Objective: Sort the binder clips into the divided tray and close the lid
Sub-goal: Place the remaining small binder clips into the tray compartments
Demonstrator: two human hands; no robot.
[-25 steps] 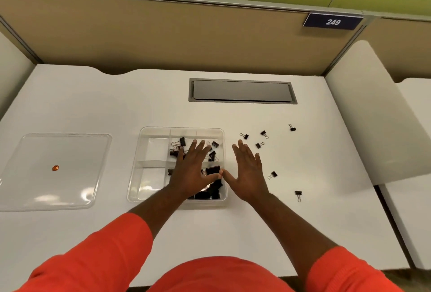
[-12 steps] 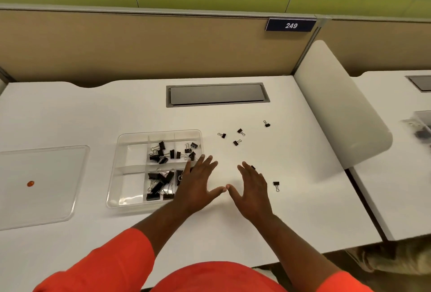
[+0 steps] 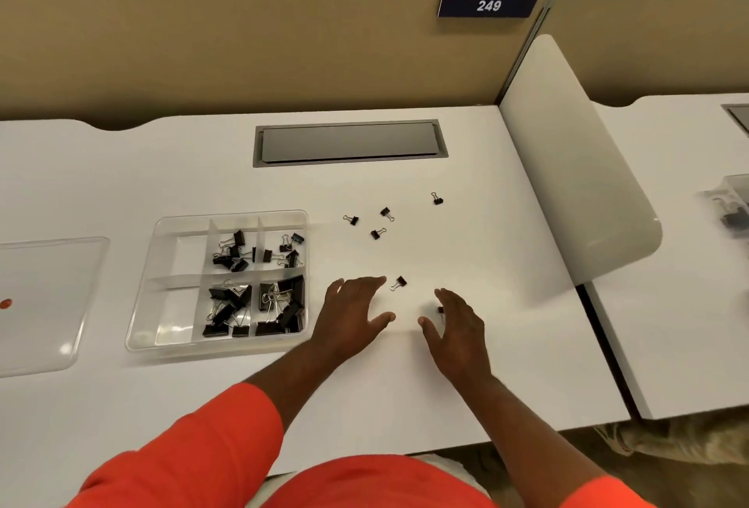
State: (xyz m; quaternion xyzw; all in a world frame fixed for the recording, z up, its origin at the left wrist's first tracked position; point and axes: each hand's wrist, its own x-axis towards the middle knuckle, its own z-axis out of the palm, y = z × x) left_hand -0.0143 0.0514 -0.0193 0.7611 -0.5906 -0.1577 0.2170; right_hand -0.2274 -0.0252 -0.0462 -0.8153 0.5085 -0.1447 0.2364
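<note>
A clear divided tray (image 3: 162, 264) sits left of centre on the white desk, with black binder clips in several of its right and middle compartments. Its clear lid (image 3: 52, 305) lies flat at the far left. My left hand (image 3: 352, 317) hovers open just right of the tray, fingers spread, holding nothing. A small black binder clip (image 3: 399, 283) lies just beyond its fingertips. My right hand (image 3: 456, 325) is open beside it, partly covering another small clip (image 3: 440, 309). Several loose small clips (image 3: 377, 232) lie farther back on the desk.
A grey cable hatch (image 3: 350, 142) is set into the desk at the back. A white curved divider panel (image 3: 575, 183) stands along the right edge. On the neighbouring desk lies a clear bag with clips (image 3: 733, 211). A small red dot (image 3: 5, 303) marks the lid.
Both hands have moved right, off the tray and onto the bare desk near the loose clips. The camera view has swung to the right as well.
</note>
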